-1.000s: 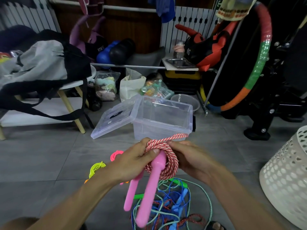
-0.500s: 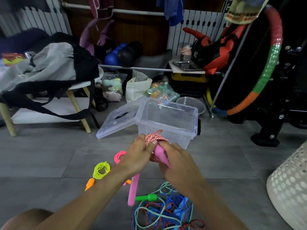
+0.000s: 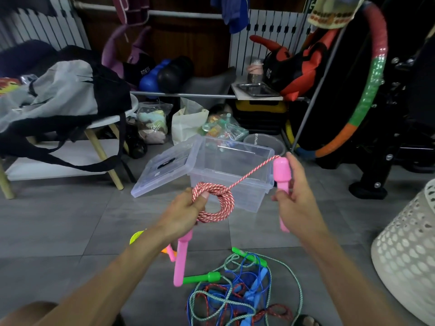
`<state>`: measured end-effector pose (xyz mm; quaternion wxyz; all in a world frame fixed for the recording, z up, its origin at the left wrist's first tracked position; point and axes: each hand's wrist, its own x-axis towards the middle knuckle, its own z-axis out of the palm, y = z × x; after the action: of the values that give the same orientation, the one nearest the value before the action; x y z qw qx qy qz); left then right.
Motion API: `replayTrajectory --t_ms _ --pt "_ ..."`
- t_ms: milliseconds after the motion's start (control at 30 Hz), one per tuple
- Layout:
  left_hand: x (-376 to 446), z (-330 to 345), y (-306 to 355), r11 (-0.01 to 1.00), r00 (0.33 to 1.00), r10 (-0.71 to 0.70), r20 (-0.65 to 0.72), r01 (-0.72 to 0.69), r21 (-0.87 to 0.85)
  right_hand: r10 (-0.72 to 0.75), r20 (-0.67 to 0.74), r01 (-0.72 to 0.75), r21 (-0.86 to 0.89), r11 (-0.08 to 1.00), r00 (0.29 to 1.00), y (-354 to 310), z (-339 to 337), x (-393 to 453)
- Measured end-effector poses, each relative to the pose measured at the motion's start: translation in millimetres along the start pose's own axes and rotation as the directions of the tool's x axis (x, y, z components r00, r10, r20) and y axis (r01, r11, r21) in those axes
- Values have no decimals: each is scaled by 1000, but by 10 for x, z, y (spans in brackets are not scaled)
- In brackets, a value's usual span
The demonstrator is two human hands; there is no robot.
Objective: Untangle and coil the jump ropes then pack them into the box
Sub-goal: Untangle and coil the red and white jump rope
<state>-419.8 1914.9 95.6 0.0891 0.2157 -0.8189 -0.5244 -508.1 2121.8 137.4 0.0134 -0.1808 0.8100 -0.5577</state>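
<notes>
My left hand (image 3: 186, 209) grips a coil of red-and-white jump rope (image 3: 215, 203), thumb through the loop. One pink handle (image 3: 181, 260) hangs down below that hand. My right hand (image 3: 295, 198) holds the other pink handle (image 3: 281, 177) upright, off to the right, with a straight stretch of rope running from it back to the coil. The clear plastic box (image 3: 235, 168) stands open on the floor just behind the coil, its lid (image 3: 164, 167) leaning at its left side. A tangle of green, blue and red ropes (image 3: 237, 290) lies on the floor below my hands.
A yellow coiled rope (image 3: 136, 236) with an orange handle lies on the floor left of my left arm. A white perforated basket (image 3: 409, 250) stands at the right. A stool with a grey bag (image 3: 63, 97) is at the left; a hoop and gym gear fill the back.
My right hand has pulled one pink handle out of the coil and away to the right, drawing a length of rope straight. The left hand keeps the coil.
</notes>
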Motion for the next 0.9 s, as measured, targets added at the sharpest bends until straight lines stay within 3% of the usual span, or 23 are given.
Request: replayTrajectory --t_ms 133,300,433,567,767,833,900 --pt "-145 64 164 976 981 41 192 2 -218 200 23 -197 317 928 980 -58 147 -33" --pt "-231 62 114 932 930 78 359 60 -358 330 91 -306 656 690 940 -74 313 -103" --pt "-263 51 164 914 923 116 367 45 -402 322 35 -269 638 721 946 -76 361 -118" --pt "-266 1 232 970 954 179 239 -130 -207 391 53 -331 642 692 919 -80 314 -108" --pt "-295 -10 226 959 934 268 235 -236 -154 444 286 -485 756 440 849 -57 374 -133" --pt "-305 -10 243 955 936 262 234 -218 -201 417 358 -529 730 432 835 -49 398 -147" --pt "-301 -20 250 951 943 235 234 -173 -257 369 417 -557 651 517 830 -79 398 -168"
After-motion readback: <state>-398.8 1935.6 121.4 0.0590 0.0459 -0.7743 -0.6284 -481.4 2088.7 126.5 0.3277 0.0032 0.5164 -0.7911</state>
